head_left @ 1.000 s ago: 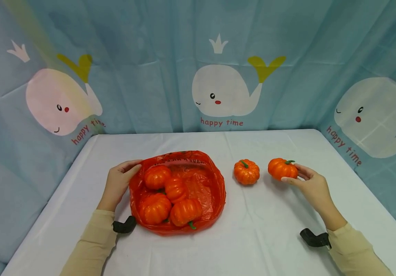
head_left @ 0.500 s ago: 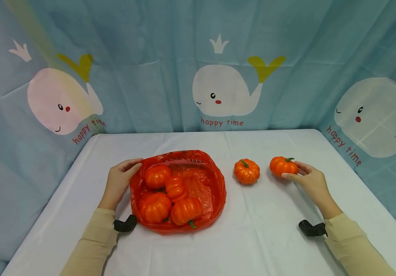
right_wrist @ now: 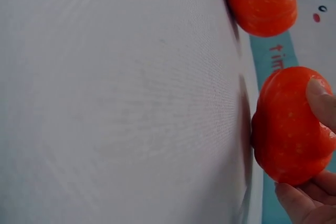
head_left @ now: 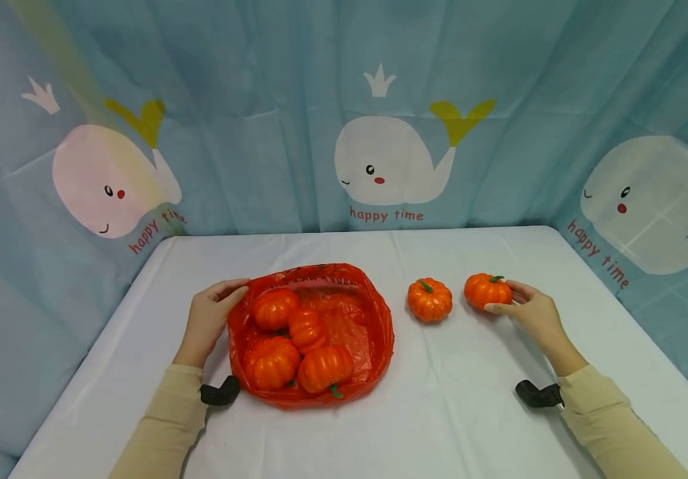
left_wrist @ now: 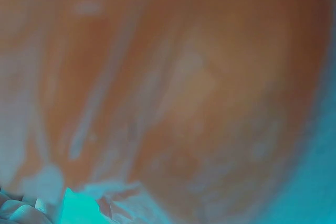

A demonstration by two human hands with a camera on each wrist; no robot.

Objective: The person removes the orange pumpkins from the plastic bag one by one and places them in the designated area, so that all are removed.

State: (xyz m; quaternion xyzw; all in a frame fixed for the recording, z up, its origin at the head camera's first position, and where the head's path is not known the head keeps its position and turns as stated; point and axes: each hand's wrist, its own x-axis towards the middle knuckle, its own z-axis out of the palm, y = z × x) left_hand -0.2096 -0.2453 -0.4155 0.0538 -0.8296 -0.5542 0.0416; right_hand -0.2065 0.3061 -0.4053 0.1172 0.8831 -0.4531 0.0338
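Note:
A red plastic bag (head_left: pixel 362 319) stands wide open left of the table's middle, its rim spread in a ring. Inside lie several small orange toy pumpkins (head_left: pixel 275 362) with green stems. My left hand (head_left: pixel 205 319) pinches the bag's left rim between thumb and fingers; the left wrist view is filled by the bag's blurred side (left_wrist: pixel 157 103). At the right, my right hand (head_left: pixel 529 316) holds another pumpkin (head_left: pixel 486 291) by its right side, close over the table. In the right wrist view the thumb (right_wrist: pixel 320 100) presses one side of this pumpkin (right_wrist: pixel 289 129) and fingers the other.
One more pumpkin (head_left: pixel 430 301) sits on the white tablecloth (head_left: pixel 416 399) between the bag and my right hand. Black wrist-camera mounts (head_left: pixel 220 391) stick out from both sleeves. Behind the table's far edge hangs a blue curtain (head_left: pixel 248 166) printed with whales.
The pumpkin in my right hand has come down closer to the tablecloth, its shadow now nearer to it. My left hand keeps its place on the bag's rim.

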